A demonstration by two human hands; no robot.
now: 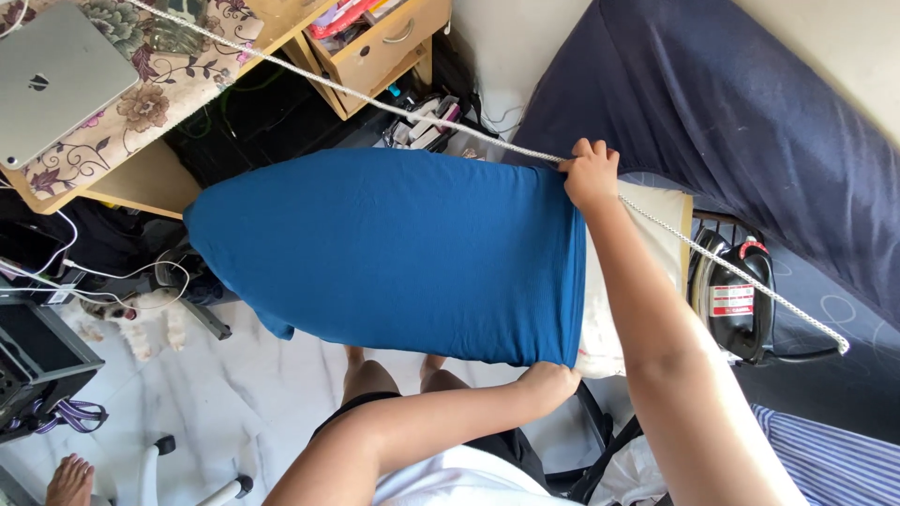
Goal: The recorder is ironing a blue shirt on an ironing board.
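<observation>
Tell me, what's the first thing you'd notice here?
The big blue shirt stretched over the ironing board in the middle stands out most. The right hand grips its far hem and the left hand holds the near hem. A black iron sits on the right, with its white cord running above the shirt.

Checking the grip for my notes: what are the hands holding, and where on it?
Both hands, left and right, grip the blue shirt at its hem edge.

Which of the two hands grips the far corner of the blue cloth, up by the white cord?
The right hand; the left hand holds the blue cloth's near corner.
</observation>
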